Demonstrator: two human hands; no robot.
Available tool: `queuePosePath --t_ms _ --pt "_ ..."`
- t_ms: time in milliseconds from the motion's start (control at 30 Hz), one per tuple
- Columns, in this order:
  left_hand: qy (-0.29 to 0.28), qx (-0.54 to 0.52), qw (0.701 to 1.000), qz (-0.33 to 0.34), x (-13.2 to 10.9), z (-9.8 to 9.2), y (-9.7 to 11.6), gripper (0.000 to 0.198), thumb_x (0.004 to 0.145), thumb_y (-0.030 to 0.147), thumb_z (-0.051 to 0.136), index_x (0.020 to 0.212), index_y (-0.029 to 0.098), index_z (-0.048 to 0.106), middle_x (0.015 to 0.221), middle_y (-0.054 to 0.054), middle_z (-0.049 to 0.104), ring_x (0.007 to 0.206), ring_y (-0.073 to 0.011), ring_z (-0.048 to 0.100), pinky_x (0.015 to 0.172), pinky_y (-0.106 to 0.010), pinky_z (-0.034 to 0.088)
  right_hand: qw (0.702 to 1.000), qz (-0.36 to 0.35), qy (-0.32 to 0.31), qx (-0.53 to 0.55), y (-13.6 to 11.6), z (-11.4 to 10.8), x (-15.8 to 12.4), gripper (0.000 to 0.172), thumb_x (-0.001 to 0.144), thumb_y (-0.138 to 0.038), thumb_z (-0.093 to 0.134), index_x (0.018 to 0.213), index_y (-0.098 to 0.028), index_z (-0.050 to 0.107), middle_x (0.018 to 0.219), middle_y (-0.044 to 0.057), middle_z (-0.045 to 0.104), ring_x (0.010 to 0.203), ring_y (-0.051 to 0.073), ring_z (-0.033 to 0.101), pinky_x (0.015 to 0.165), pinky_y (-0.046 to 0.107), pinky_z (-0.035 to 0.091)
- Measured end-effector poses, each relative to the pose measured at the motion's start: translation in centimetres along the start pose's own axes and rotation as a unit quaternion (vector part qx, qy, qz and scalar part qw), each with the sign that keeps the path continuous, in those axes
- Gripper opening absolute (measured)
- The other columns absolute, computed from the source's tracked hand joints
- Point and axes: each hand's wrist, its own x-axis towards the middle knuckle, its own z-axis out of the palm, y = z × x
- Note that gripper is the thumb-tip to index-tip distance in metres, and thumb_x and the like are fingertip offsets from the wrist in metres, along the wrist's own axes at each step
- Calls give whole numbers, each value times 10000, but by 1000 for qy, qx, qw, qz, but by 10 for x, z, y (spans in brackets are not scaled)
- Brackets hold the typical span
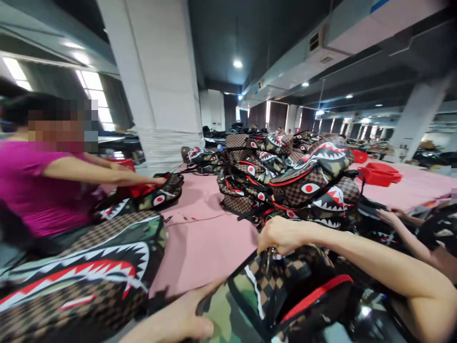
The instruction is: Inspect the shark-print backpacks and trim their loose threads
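Note:
In front of me a backpack (235, 305) with camouflage and brown checkered panels, black edging and red zipper trim lies tilted. My left hand (185, 314) grips its camouflage edge, the thumb over the fabric and the other fingers mostly hidden. Reaching across from the right, my right hand (283, 234) is closed at the checkered top edge of the same backpack. Exactly which part lies between those fingers is hidden. To my left rests another backpack (93, 267) with a shark-mouth print, apart from both hands.
A pile of similar backpacks (300, 186) rises on the pink table (200, 238). Red bins (380, 172) sit behind it. On the left a co-worker in a magenta shirt (43, 190) handles another backpack (157, 193); a second person's arm (403, 228) reaches in at right. A white pillar (153, 76) stands behind.

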Motion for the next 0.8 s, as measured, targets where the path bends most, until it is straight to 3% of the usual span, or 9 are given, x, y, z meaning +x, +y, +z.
queuePosePath --t_ms 100,233,333,467,533,633,667,767,800 --pt "-12 -21 1000 -4 -30 33 -17 525 585 352 684 1103 278 642 1015 1 679 926 -284 593 799 -324 466 995 -57 -47 -73 -24 -6 25 166 737 -154 530 831 -205 658 779 18 680 697 143 571 508 257 282" --pt "77 -107 991 -17 -57 28 -62 416 650 480 635 965 215 696 849 -19 702 808 -264 618 706 -305 478 983 -88 -34 -158 -32 -27 98 178 751 -134 517 821 -199 667 772 57 681 667 158 563 502 262 265" --pt "191 -234 951 -70 -51 15 -116 410 617 476 688 898 178 691 837 -44 703 834 -267 626 756 -326 479 985 -67 46 -150 -21 -42 157 233 783 -106 482 865 -197 681 827 57 685 708 162 573 546 251 303" --pt "285 -445 832 -171 -21 31 -192 458 570 450 741 890 133 659 836 -94 704 844 -271 642 785 -356 490 961 34 270 49 8 -32 179 294 807 -127 461 1016 -210 651 920 -2 673 820 144 590 655 215 370" --pt "346 -454 795 -203 -10 46 -221 416 659 449 689 918 126 647 914 -112 697 902 -253 632 822 -342 480 905 112 366 187 30 0 161 288 854 -245 425 1026 -179 646 838 1 675 782 132 596 693 226 399" --pt "376 -472 762 -235 -2 61 -247 406 784 479 556 976 130 630 990 -127 681 937 -247 623 831 -346 480 825 238 379 344 58 87 111 322 811 -368 484 961 -151 667 771 27 679 721 137 590 658 238 425" --pt "374 -482 754 -245 -2 64 -252 427 805 499 515 986 128 626 1010 -134 674 939 -250 622 829 -351 482 776 306 386 393 63 122 92 338 786 -392 504 929 -137 674 749 45 680 659 135 578 595 233 421" --pt "382 -485 741 -265 -5 70 -263 493 835 540 429 1014 121 615 1106 -153 634 1004 -252 599 859 -347 472 562 506 415 506 57 229 39 354 638 -392 628 864 -125 680 759 87 689 528 120 542 470 220 376" --pt "390 -478 739 -269 -7 72 -265 503 846 545 402 1047 130 602 1155 -145 610 1054 -242 576 884 -334 460 530 534 416 510 49 259 26 368 633 -394 622 880 -127 674 827 107 691 563 127 571 482 221 386"
